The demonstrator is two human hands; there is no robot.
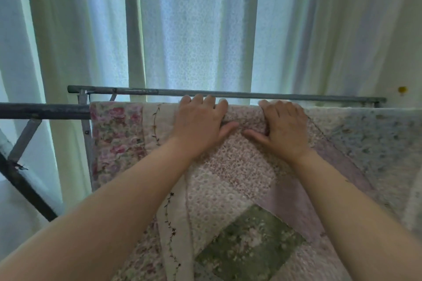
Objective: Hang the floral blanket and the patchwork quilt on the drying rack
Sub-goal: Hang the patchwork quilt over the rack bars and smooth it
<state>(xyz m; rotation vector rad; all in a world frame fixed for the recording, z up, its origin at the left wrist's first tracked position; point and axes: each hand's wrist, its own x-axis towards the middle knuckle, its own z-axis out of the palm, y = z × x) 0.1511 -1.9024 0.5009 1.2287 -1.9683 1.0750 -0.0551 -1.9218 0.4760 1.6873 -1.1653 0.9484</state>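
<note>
Two hands rest on the patchwork quilt (228, 178), and the quilt hangs on the drying rack (45, 110). The rack holds the quilt over its near bar, and the quilt drops down from that bar toward us. The far bar (251, 93) of the rack runs just behind the quilt's top fold.

Our left hand (201, 125) lies on the fold near the middle of the rack. Its fingers are spread and nearly straight, pressing down and holding nothing. Our right hand (283, 128) sits just beside it on the same fold. Its fingers bend over the top and the tips are hidden, so we cannot tell if it grips the quilt.

We cannot see the near bar where the quilt covers it. The quilt's bottom edge and the rack's feet are cut off. At the right end of the rack lies a pale cloth (370, 134) with small blue-grey flowers. It is blurry, so we cannot tell if it is part of the quilt. White curtains (194, 29) hang behind the rack.
</note>
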